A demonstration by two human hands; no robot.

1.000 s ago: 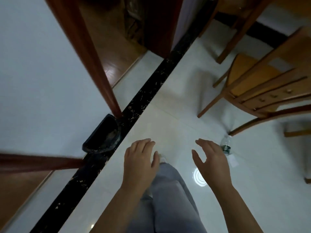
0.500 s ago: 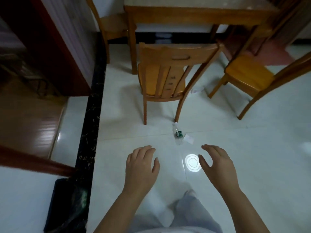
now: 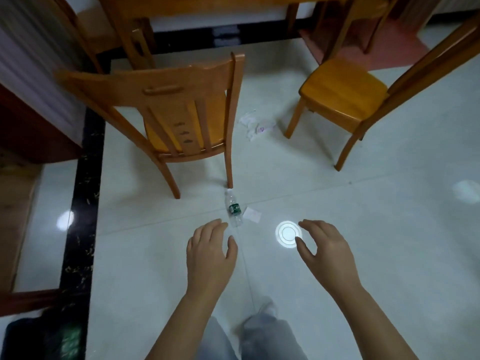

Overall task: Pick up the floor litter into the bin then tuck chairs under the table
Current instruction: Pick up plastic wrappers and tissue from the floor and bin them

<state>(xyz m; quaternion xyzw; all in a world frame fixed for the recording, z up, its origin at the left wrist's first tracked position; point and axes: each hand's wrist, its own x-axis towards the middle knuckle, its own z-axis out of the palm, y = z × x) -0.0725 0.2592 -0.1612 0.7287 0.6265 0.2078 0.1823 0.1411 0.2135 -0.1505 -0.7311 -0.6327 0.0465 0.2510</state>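
A: Starting nearest the camera, what shows?

B: Grey trouser legs [image 3: 262, 339] at the bottom edge, and two bare forearms reaching forward over the pale glossy tiled floor [image 3: 376, 216]. At the lower left corner sits a dark bin [image 3: 39, 339], blurred, on a black speckled floor strip [image 3: 80, 229].

A: And the hands?

B: The left hand [image 3: 210, 253] hangs palm down, fingers [image 3: 207, 229] loosely spread and holding nothing. The right hand [image 3: 327, 250] is the same: fingers [image 3: 311, 226] curled slightly, thumb apart, empty. A round bright reflection of a lamp [image 3: 287, 234] lies on the floor between them, just beside the right thumb.

A: Where is the litter?

B: A clear plastic bottle with a green label [image 3: 233, 210] lies on its side on the floor just beyond the left fingertips, its cap end next to the rear leg of the near light-wood slatted chair [image 3: 168, 107]. A small white scrap of paper [image 3: 252, 215] lies just right of the bottle. Farther off, crumpled white wrappers with a purple mark [image 3: 255, 124] lie between that chair and a second wooden chair [image 3: 345, 92] on the right.

A: And beyond?

B: Both chairs stand pulled out from the wooden table [image 3: 207, 6] along the top edge. A third chair [image 3: 93, 35], partly hidden, stands at the table's left.
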